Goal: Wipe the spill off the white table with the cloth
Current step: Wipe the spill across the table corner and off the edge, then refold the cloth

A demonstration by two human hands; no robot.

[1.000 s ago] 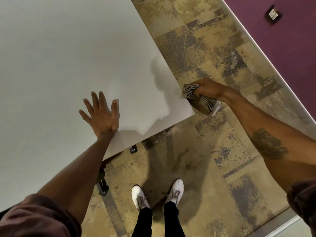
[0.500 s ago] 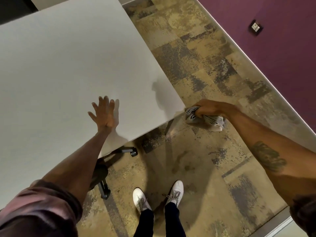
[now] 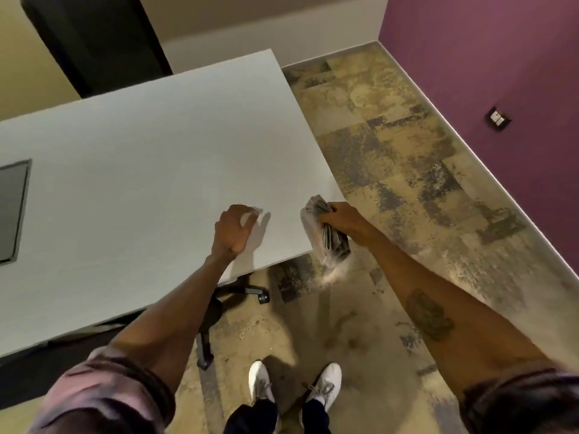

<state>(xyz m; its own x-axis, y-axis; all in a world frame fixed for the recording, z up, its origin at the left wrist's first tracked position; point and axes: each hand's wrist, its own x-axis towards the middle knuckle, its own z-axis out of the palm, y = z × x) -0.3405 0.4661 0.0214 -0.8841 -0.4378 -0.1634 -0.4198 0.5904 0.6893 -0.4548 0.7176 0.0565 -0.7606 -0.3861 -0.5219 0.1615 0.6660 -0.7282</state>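
Note:
The white table (image 3: pixel 150 170) fills the left and middle of the head view. No spill shows on its surface. My right hand (image 3: pixel 340 219) is shut on a bunched grey cloth (image 3: pixel 326 238), which hangs at the table's near right corner, partly over the edge. My left hand (image 3: pixel 235 230) hovers over the tabletop near that corner, fingers curled and apart, holding nothing.
A grey rectangular panel (image 3: pixel 12 211) is set in the table at the far left. A wheeled table leg (image 3: pixel 250 289) shows under the near edge. Patterned carpet (image 3: pixel 391 183) runs to the purple wall (image 3: pixel 485 57), which carries a socket (image 3: pixel 498 119). A dark panel (image 3: pixel 94 42) stands behind the table.
My left hand has lifted from flat on the table and curled its fingers. My right hand has brought the cloth from beside the corner up onto the table edge. The view has tilted up.

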